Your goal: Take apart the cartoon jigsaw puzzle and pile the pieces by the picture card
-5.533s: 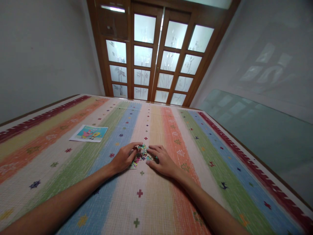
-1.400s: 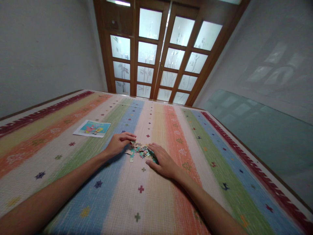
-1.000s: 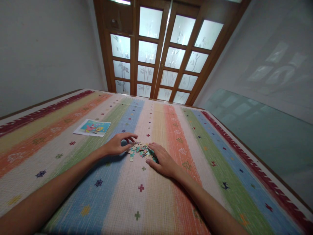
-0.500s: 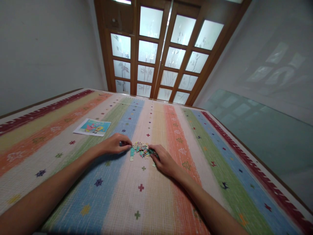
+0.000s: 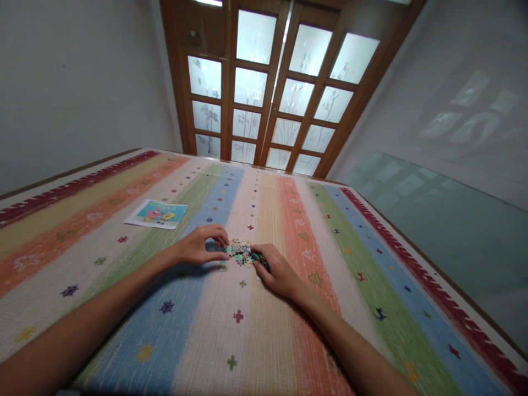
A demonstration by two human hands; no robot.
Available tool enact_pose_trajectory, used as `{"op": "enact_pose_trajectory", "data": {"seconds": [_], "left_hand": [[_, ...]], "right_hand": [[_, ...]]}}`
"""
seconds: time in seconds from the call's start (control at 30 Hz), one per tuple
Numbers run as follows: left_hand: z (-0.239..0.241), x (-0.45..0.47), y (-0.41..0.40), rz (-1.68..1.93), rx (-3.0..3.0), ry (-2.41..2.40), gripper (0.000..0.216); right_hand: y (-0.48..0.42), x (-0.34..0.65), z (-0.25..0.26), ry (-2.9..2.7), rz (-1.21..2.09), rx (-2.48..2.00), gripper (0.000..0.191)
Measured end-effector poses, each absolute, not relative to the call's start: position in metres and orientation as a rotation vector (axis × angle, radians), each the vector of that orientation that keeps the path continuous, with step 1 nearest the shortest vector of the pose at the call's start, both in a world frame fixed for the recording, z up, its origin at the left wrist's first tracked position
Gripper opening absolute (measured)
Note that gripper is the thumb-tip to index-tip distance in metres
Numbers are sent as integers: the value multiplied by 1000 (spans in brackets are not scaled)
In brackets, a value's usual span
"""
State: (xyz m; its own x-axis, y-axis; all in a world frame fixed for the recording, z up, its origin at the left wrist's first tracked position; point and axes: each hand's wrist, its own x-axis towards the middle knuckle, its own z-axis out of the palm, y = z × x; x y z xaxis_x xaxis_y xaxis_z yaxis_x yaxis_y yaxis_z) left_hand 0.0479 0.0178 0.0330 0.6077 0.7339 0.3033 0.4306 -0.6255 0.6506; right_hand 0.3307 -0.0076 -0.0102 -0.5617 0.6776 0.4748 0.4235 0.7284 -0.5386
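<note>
Multicoloured puzzle pieces (image 5: 241, 255) lie heaped between both hands' fingertips. The left hand (image 5: 201, 245) arches with fingers curled together at the heap's edge. The right hand (image 5: 277, 270) lies low, fingers bent onto the heap, which has no clear long axis.

Striped mat (image 5: 289, 341): puzzle-piece pile (image 5: 241, 254) at centre, picture card (image 5: 156, 213) far left.

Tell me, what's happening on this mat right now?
A person has both hands at a small heap of puzzle pieces on a striped mat. The left hand curls at the heap's left edge; the right hand rests on its right side. A cartoon picture card lies apart, farther left.
</note>
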Motion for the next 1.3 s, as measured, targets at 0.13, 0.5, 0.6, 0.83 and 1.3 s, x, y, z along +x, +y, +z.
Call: {"op": "enact_pose_trajectory", "data": {"seconds": [0.13, 0.5, 0.6, 0.83, 1.3], "left_hand": [[33, 44, 16, 553, 2571, 1006, 49], [35, 46, 13, 458, 2642, 1090, 36], [32, 46, 13, 443, 2648, 1112, 30], [23, 45, 19, 546, 2562, 1093, 24], [14, 46, 28, 896, 2354, 1042, 36]], "right_hand": [[-9, 330, -8, -2248, 482, -828, 31], [-9, 330, -8, -2261, 488, -833, 30], [-9, 330, -8, -2260, 489, -827, 29], [-9, 330, -7, -2260, 487, -809, 27], [-7, 334, -3, -2262, 424, -903, 29]]}}
